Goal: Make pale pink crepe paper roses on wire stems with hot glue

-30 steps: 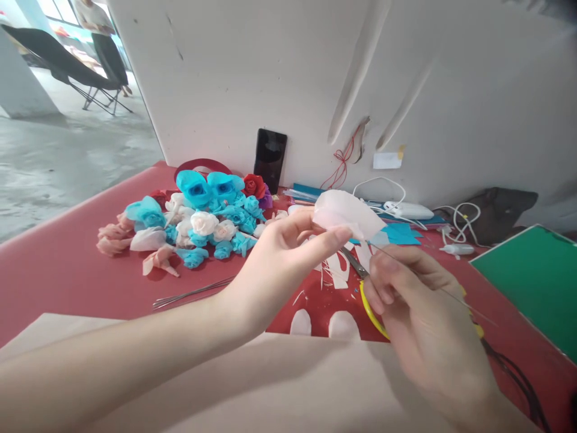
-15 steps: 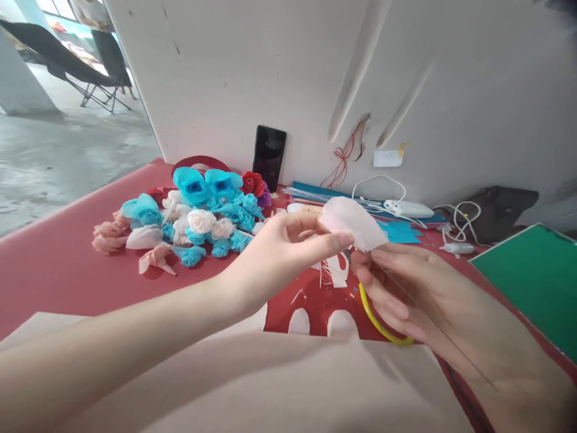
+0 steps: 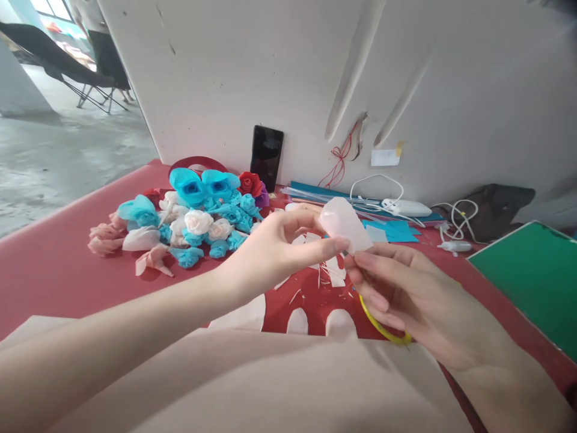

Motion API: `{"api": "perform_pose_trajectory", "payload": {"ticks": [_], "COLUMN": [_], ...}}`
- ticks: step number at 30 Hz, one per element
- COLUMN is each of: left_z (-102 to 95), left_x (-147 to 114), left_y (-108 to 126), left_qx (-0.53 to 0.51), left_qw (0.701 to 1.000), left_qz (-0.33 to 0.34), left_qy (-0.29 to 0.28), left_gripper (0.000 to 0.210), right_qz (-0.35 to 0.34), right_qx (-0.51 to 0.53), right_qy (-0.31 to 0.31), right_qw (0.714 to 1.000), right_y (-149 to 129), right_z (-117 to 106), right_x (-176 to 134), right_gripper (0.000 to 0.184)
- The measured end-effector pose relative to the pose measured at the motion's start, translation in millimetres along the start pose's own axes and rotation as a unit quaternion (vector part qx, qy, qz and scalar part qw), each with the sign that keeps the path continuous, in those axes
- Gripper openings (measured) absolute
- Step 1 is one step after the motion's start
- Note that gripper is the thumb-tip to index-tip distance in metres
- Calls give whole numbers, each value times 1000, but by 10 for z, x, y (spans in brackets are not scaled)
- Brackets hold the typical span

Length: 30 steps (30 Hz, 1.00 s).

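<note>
Over the red table, my left hand (image 3: pixel 288 240) pinches a pale pink paper petal (image 3: pixel 345 224) between thumb and fingers. The petal is curved and stands upright above the fingertips. My right hand (image 3: pixel 406 288) is closed at the petal's lower edge, its thumb and fingers pinched around a thin dark wire (image 3: pixel 345 253). Most of the wire is hidden by the fingers. Beneath the right hand lies a yellow loop (image 3: pixel 383 329), the rest of it covered by the hand. Two cut petal pieces (image 3: pixel 341 323) lie in front, partly under a pale sheet (image 3: pixel 279 379).
A pile of blue, white, pink and red paper flowers (image 3: pixel 198 222) lies left. A phone (image 3: pixel 267 157) leans on the wall. Blue paper (image 3: pixel 396 231), a white device with a cable (image 3: pixel 408 208) and a green board (image 3: pixel 532 282) are right. Paper scraps (image 3: pixel 333 273) lie mid-table.
My right hand has moved slightly left, closer to the left thumb, and turned. The wire that ran across its palm no longer shows there. The petal has tilted more upright.
</note>
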<state>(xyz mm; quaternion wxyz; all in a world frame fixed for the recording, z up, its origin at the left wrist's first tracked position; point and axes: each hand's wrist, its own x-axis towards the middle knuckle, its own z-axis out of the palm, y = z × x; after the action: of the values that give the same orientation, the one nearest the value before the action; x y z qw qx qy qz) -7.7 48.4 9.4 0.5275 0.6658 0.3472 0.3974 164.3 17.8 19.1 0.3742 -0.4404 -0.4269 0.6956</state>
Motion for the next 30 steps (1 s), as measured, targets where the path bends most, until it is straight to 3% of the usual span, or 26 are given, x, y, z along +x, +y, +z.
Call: {"api": "perform_pose_trajectory", "payload": {"ticks": [5, 11, 21, 30], "left_z": [32, 63, 76, -72], "left_x": [-16, -37, -55, 8], "left_y": [-11, 8, 41, 10], "left_qx": [19, 16, -23, -16], "left_qw": [1000, 998, 996, 988], "left_qz": [6, 26, -19, 19], "left_qy": [10, 62, 79, 152], "left_gripper": [20, 20, 17, 21], "right_qz": [-12, -26, -34, -58], "right_qx": [31, 21, -14, -47], "right_qy": [0, -11, 7, 7], "right_qw": [999, 999, 999, 997], "right_y": [-23, -21, -33, -20], "right_z": [29, 30, 30, -14], "right_x": [2, -28, -12, 28], "right_gripper": [14, 13, 15, 14]}}
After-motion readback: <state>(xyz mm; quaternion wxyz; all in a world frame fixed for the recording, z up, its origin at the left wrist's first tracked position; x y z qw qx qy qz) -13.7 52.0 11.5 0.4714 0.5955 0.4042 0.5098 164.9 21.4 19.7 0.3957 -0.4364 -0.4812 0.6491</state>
